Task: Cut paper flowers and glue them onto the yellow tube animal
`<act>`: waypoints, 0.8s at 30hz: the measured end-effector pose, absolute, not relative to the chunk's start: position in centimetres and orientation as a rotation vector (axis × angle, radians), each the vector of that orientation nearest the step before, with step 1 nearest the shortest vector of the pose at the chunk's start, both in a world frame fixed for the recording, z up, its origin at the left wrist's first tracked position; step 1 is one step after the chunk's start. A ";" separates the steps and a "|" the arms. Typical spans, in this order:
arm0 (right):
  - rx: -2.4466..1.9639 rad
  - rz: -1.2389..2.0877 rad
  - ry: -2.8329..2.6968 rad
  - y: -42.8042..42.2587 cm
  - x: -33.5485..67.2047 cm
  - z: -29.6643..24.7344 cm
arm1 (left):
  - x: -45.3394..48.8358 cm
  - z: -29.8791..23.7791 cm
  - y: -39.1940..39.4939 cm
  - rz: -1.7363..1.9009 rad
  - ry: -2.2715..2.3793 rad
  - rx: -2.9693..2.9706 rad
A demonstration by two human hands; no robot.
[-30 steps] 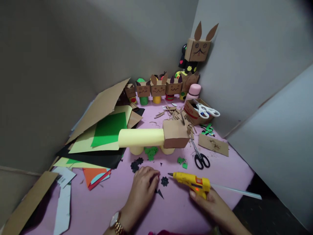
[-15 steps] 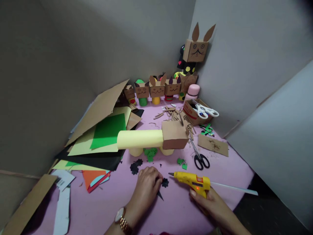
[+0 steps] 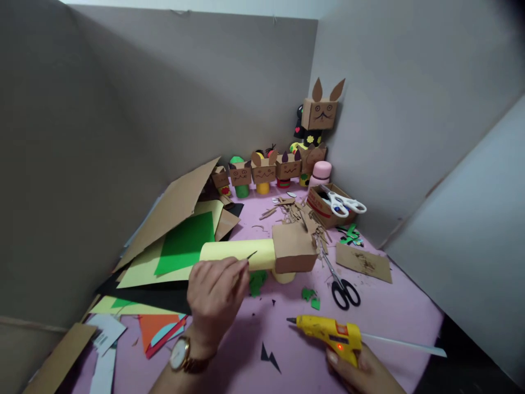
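Note:
My left hand (image 3: 215, 298) is pinched closed on a black paper flower (image 3: 251, 255), which shows edge-on as a thin dark sliver. It hovers in front of the pale yellow paper tube (image 3: 235, 249) of a model animal, which has a cardboard box head (image 3: 294, 249). A yellow glue gun (image 3: 328, 331) is gripped in my right hand (image 3: 361, 369). Its nozzle points left and its orange light is on; a clear glue stick (image 3: 404, 345) sticks out behind. Dark zigzag paper scraps (image 3: 269, 358) lie on the pink table between my hands.
Black-handled scissors (image 3: 345, 293) and green paper scraps (image 3: 310, 298) lie near the model. At left are stacked coloured sheets (image 3: 186, 246) and cardboard. Behind stand several box-headed figures (image 3: 263, 172), a pink bottle (image 3: 321, 174) and a small carton (image 3: 328, 213) holding white scissors.
My left hand has lifted the black flower off the table and moved up and left to the yellow tube. The glue gun stays in my right hand. The camera view has tilted up.

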State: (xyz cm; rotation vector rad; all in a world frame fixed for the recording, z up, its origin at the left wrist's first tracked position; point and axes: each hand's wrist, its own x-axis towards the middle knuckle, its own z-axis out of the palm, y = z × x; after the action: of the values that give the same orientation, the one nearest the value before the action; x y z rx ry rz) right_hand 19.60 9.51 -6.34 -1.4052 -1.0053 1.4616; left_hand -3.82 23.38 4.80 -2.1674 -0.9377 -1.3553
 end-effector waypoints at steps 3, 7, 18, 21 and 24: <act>-1.407 1.433 -0.987 9.5 19.7 -7.2 | -3.0 5.4 24.8 -1.245 -0.818 -2.113; -1.407 1.453 -0.947 9.3 20.0 -8.6 | -2.9 5.3 25.5 -1.174 -0.699 -2.153; -1.352 1.475 -0.930 9.3 19.9 -9.6 | -3.8 4.4 26.0 -1.050 -0.565 -2.191; -1.394 1.462 -0.945 9.3 19.9 -9.6 | -3.8 4.1 25.8 -1.050 -0.548 -2.192; -1.408 1.456 -0.989 9.3 20.1 -9.3 | -3.7 3.9 25.5 -1.046 -0.547 -2.190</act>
State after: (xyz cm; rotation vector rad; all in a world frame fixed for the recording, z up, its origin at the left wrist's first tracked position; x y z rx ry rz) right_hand 20.08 9.35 -9.31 -1.4081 -0.9893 1.4561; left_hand -3.73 25.53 3.94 -2.1896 -0.5468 -1.0464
